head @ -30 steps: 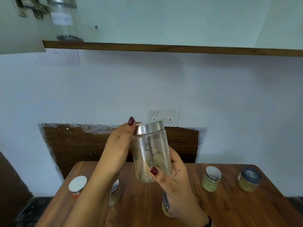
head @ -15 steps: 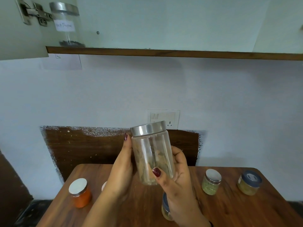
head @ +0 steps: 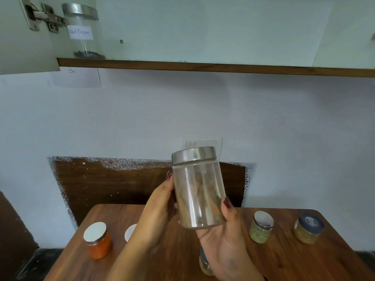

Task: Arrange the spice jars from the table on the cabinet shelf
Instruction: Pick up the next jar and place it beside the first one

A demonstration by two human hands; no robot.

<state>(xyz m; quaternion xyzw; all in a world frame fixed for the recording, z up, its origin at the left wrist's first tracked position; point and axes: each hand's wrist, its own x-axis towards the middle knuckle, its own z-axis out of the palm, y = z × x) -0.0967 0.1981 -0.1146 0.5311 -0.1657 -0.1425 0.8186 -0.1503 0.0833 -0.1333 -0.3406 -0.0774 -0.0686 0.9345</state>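
so left hand and right hand have fingers curled round a tall clear steel-lidded glass jar, small orange spice jar on the wooden desk at 8 o'clock

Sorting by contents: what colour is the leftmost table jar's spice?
That jar holds orange-red spice; head view.

The left end of the cabinet shelf is being taken up by the black pepper jar, with the door hinge and the open door crowding just beside it. Rightward, the shelf is being shown bare. In mid-air below, the way up is being blocked only by the tall jar, which is being gripped by the left hand and the right hand. On the table the middle is being flanked — orange jar left, green jar and blue-lidded jar right.
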